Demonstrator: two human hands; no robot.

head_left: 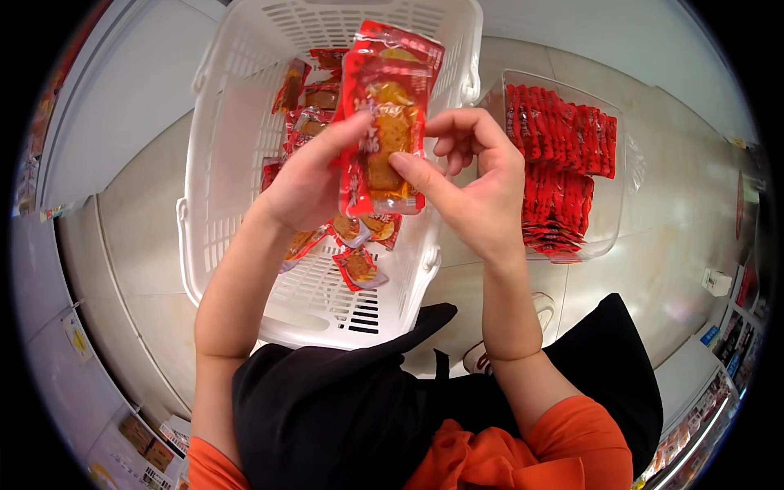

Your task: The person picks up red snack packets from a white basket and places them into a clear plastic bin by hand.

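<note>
Above the white plastic basket point(233, 122), my left hand point(314, 175) grips a small stack of red snack packets point(390, 167) by its left side. A see-through window on the top packet shows a brown, flat piece of food. My right hand point(478, 167) is at the stack's right side, its thumb pressed on the front and its index finger at the edge. Below, more loose snack packets point(359, 268) lie scattered in the basket, partly hidden by my left arm and the held stack.
On the right a clear plastic bin point(608, 233) holds red packets point(559, 122) standing in two tight rows. Tiled floor point(457, 298) shows between basket and bin. Pale cabinets point(122, 106) stand at the left, and stocked shelves point(735, 343) at the far right.
</note>
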